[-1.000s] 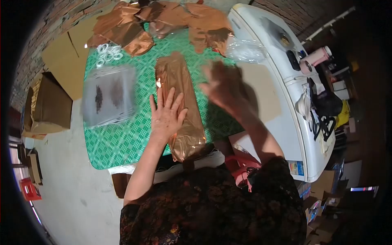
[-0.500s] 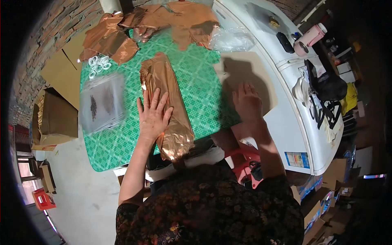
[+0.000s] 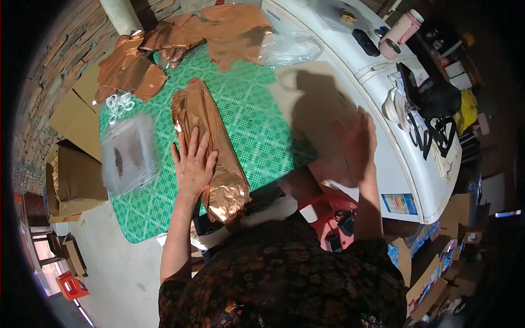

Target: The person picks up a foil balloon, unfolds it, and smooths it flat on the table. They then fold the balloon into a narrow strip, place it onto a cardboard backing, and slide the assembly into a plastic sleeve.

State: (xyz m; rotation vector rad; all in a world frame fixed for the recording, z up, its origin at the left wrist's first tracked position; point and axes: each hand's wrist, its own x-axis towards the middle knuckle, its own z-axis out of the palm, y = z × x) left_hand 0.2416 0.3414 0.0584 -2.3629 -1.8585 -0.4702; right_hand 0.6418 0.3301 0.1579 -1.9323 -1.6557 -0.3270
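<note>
Copper foil bundle (image 3: 208, 150) is lying lengthwise on the green checked table (image 3: 257, 117), its near end hanging just over the table edge toward you. Your left hand (image 3: 191, 164) is flat on it, fingers spread, palm pressing the foil down, not gripping anything. Your right hand (image 3: 358, 147) is open too, fingers together, raised edge-on beside the tan cardboard sheet (image 3: 311, 104); it looks like it's at the sheet's near edge, but I can't tell if it's actually touching.

What I'd watch: that foil looks slick and crinkly, so if your left palm eases off, the overhanging end could drag the whole bundle off the table. Pressing too hard probably creases it. The cardboard sheet bridges the table and the white appliance (image 3: 404, 142), so a nudge from your right hand might tip it into the gap.

Counts, as far as I can see: one long foil bundle under your hand, a heap of loose copper foil pieces (image 3: 180, 38) at the far end (too tangled to count), one clear plastic bag with dark stuff (image 3: 128, 153) left of your hand, a little cluster of white rings (image 3: 117, 104) (blurry, can't count), one crumpled clear plastic wrap (image 3: 290, 49), one pink bottle (image 3: 399, 27) on the appliance.
</note>
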